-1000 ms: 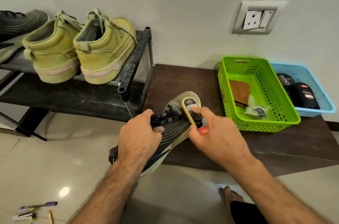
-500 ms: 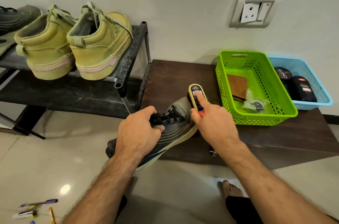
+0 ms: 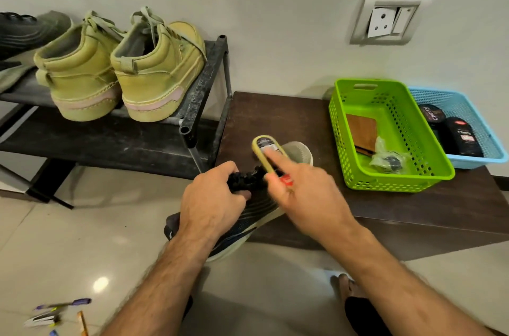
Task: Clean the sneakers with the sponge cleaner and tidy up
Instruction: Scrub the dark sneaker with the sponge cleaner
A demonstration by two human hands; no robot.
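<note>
**Sponge cleaner pressed to a dark sneaker over the bench edge**

The left hand point(image 3: 213, 198) curls its fingers round the black laces and tongue of a dark running sneaker point(image 3: 256, 213), gripping it there. The shoe's long axis runs on a diagonal: its grey knit toe point(image 3: 298, 152) points up and to the right, over the dark wooden bench point(image 3: 278, 118), while the heel hangs off the bench's near edge toward the tiled floor point(image 3: 68, 239), lower left.

The right hand point(image 3: 308, 192) holds the sponge cleaner point(image 3: 265, 151), an oval applicator with a yellowish rim and a dark label, against the shoe's upper just behind the toe. The index finger lies straight along its top and the other fingers fold round its near end (a red patch of the label shows between them). Its long axis lies roughly along the shoe but leans more to the upper left.

On the bench to the right stands a green plastic basket point(image 3: 396, 187) with a brown wooden block and a small clear bag inside; a blue basket point(image 3: 493, 155) touching its far side holds dark polish containers. A pair of olive high-top shoes point(image 3: 121, 74) sits heels outward on the black metal shoe rack point(image 3: 198, 93) at left.
</note>
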